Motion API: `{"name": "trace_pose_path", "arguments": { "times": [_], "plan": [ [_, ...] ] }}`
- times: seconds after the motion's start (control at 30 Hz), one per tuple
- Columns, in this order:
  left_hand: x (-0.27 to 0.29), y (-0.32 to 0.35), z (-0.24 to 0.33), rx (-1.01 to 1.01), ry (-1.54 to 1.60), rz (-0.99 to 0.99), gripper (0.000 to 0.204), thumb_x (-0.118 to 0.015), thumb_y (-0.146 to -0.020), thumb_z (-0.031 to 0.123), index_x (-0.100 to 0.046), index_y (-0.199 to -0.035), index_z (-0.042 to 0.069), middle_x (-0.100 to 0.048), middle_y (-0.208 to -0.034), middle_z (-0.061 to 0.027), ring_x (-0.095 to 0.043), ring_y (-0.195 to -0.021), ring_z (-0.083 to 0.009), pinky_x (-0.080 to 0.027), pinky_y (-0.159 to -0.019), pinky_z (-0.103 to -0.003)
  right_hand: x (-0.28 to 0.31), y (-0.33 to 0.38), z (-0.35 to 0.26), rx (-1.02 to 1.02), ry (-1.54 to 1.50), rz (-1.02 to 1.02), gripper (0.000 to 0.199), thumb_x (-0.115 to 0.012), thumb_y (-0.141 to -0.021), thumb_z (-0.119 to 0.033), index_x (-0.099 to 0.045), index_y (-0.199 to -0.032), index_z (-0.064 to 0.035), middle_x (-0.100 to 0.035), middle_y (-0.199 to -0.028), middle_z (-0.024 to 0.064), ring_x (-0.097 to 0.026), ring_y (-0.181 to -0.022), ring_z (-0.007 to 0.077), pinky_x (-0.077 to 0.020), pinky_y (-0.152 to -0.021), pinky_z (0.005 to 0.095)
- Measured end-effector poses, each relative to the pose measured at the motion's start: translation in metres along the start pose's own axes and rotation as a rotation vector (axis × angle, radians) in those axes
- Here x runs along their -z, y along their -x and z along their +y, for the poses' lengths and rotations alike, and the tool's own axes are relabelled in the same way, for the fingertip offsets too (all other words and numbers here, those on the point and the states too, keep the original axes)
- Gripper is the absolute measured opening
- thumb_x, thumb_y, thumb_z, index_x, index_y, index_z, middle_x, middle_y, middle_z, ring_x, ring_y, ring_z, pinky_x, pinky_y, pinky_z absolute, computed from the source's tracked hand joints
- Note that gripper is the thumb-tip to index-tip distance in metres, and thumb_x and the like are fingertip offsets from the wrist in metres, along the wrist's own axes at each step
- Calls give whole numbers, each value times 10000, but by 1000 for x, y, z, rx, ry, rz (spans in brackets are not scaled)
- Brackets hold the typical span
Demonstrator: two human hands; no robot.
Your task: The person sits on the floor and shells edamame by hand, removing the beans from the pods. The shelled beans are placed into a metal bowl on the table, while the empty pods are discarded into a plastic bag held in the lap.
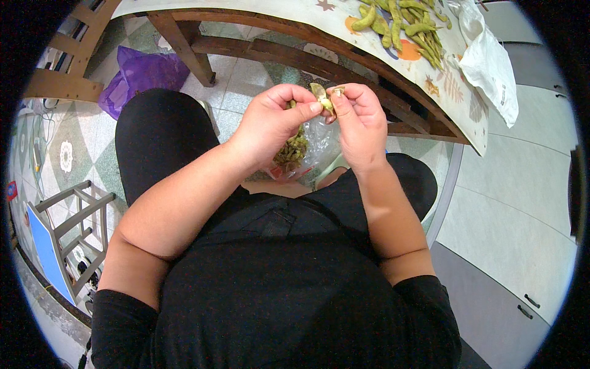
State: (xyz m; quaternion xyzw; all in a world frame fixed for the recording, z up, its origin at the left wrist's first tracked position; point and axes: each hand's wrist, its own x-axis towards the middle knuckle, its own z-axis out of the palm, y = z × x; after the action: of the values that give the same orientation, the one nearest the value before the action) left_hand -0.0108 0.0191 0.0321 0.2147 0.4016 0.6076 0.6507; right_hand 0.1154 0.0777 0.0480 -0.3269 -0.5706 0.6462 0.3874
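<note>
A split green soybean pod [319, 92] is held up between my two hands, its halves spread and a pale inside showing. My left hand [273, 120] pinches one side of the pod between thumb and forefinger. On the other side, the thumb and fingers of my right hand [362, 120] grip it as well. Beneath the hands, between my legs, a clear plastic bag [316, 144] holds green-brown pods or shells [291, 150]; my left hand hides part of it. A pile of whole soybean pods [405, 24] lies on the table ahead to the right.
The wooden table [295, 27] with a patterned cover stands just beyond my hands. A white bag [491, 67] droops over its right end. On the tiled floor at left are a purple plastic bag [144, 74] and a tipped stool [52, 246] with a blue seat. Pale cabinets [504, 184] line the right.
</note>
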Motion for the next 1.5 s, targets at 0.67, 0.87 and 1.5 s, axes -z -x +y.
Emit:
{"name": "trace_pose_path", "arguments": {
  "times": [0.67, 0.87, 1.5],
  "plan": [
    [0, 3, 3, -17, 48, 6, 56, -584, -778, 115, -540, -794, 85, -506, -690, 40, -395, -542, -31, -276, -462, -164, 6, 8, 2, 363, 427, 22, 108, -532, -781, -24, -552, -887, -24, -577, -799, 77, -555, -724, 149, -439, -667, 250],
    [3, 2, 1, -54, 87, -62, 84, -578, -778, 103, -556, -855, 78, -517, -723, 23, -407, -569, -44, -299, -483, -172, 6, 7, 2, 375, 344, -9, 102, -528, -791, -26, -550, -890, -25, -571, -806, 65, -541, -734, 129, -428, -675, 234],
    [-6, 1, -13, -187, -128, 4, 173, -538, -817, 145, -546, -961, 50, -522, -739, 38, -404, -574, -24, -313, -493, -160, 1, 9, -5, 268, 523, 42, 114, -566, -762, -18, -544, -873, -21, -564, -779, 37, -521, -678, 85, -435, -619, 216]
  ]
}}
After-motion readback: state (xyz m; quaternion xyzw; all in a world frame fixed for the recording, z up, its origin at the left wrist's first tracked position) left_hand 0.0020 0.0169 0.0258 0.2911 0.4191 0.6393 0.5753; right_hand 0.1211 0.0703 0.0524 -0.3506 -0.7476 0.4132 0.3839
